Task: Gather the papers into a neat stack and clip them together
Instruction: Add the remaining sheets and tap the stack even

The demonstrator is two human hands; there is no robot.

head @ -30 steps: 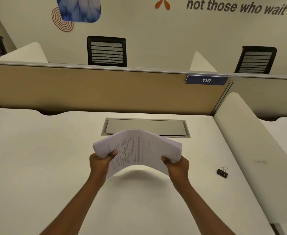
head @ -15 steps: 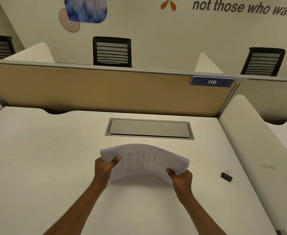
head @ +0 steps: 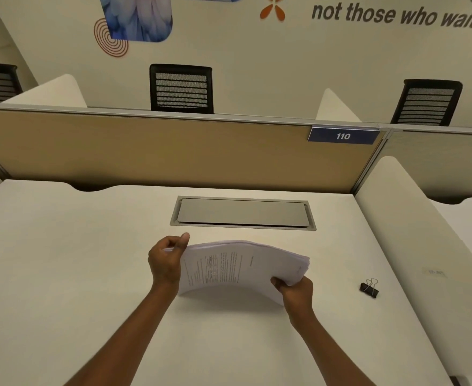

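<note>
The papers [head: 243,266] form one bowed stack held over the desk [head: 62,274]. The left hand [head: 165,264] curls round its left edge; the right hand [head: 296,293] pinches its near right corner. Top-sheet print is illegible. The binder clip [head: 369,287] lies on the desk, well to the right. Partition label [head: 343,135]: "110". Wall lettering [head: 393,13]: "not those who wait".

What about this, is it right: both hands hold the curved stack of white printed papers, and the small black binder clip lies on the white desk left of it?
No: the head view shows the small black binder clip on the white desk right of the curved stack of white printed papers, not left. The left hand and right hand do hold that stack.
</note>
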